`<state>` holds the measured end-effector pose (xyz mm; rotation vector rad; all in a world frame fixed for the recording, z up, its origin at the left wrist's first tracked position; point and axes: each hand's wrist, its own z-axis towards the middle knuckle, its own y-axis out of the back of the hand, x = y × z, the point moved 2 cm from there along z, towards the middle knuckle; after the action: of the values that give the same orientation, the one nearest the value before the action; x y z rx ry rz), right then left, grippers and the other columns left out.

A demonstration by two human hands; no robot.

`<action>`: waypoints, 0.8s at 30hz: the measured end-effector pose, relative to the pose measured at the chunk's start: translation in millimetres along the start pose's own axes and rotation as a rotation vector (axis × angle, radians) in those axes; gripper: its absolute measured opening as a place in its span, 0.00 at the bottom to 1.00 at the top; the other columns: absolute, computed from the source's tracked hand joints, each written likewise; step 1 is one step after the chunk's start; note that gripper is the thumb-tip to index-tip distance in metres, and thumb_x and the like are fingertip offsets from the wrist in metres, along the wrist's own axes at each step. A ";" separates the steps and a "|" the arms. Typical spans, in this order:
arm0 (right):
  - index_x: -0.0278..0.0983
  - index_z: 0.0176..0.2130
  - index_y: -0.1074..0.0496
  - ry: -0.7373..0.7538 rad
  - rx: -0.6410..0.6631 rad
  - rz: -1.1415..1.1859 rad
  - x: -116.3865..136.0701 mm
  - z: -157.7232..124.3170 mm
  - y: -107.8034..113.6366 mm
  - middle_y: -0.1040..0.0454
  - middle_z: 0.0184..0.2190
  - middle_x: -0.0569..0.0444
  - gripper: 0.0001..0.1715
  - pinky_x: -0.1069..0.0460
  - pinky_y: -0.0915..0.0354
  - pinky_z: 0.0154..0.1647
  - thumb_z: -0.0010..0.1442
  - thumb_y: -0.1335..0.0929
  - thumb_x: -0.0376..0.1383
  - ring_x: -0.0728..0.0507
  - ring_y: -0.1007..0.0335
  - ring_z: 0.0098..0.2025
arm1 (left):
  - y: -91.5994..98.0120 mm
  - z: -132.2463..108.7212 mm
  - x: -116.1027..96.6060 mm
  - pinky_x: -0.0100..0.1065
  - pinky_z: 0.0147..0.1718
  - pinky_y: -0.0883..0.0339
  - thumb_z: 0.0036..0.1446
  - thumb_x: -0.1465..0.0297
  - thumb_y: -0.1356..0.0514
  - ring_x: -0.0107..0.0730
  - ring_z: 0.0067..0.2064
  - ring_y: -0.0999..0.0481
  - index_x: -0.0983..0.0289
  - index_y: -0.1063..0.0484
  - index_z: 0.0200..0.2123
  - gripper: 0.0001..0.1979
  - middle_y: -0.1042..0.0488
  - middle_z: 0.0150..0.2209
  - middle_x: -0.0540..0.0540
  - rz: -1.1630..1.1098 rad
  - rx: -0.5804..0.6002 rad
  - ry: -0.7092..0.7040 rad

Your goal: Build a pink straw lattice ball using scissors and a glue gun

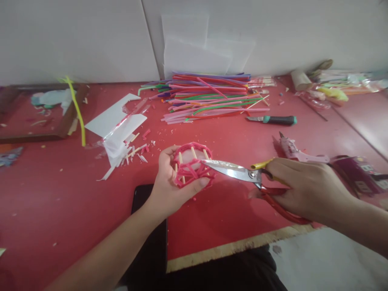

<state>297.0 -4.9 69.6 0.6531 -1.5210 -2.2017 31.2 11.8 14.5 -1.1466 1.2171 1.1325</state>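
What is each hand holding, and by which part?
Left hand: the pink frame, by its left side and near rim. Right hand: scissors, by the handles.

One left hand (169,186), one right hand (304,188), one pair of scissors (242,174), one pink frame (194,163), one knife (280,120), one glue gun (294,151) and one tray (51,136) share one table (100,218) with stems (209,97) too many to count.

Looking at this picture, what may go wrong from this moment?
The scissors in the right hand point toward the left hand, so a slip might cut it. The pink frame has thin sticks, which a hard squeeze might loosen. The knife lies with its blade apparently out, so a careless reach might be risky.
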 end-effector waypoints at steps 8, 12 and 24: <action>0.37 0.25 0.32 0.095 -0.028 0.045 -1.7 1.0 -2.0 0.30 0.18 0.56 0.32 0.51 0.44 0.22 0.68 0.42 0.57 0.47 0.32 0.18 | -0.6 -0.6 -0.8 0.39 0.39 0.21 0.44 0.67 0.26 0.39 0.42 0.18 0.56 0.43 0.49 0.34 0.26 0.47 0.54 -0.013 0.053 0.000; 0.37 0.23 0.34 0.090 0.011 0.048 -3.7 -0.7 -4.3 0.32 0.17 0.56 0.35 0.51 0.47 0.22 0.67 0.42 0.59 0.48 0.35 0.17 | 0.5 -0.4 2.1 0.41 0.44 0.21 0.45 0.66 0.26 0.41 0.46 0.19 0.56 0.43 0.56 0.38 0.26 0.51 0.57 0.018 0.067 0.015; 0.37 0.32 0.29 -0.109 0.081 0.033 -11.5 -8.4 -9.8 0.26 0.23 0.52 0.33 0.51 0.49 0.22 0.64 0.41 0.61 0.43 0.29 0.22 | 6.6 -1.2 9.9 0.39 0.45 0.21 0.44 0.64 0.25 0.42 0.49 0.20 0.55 0.37 0.53 0.35 0.25 0.51 0.56 -0.080 -0.036 0.095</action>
<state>310.7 -1.6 59.5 0.5358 -1.6707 -2.1930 24.8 11.4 4.4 -1.2777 1.2156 1.0540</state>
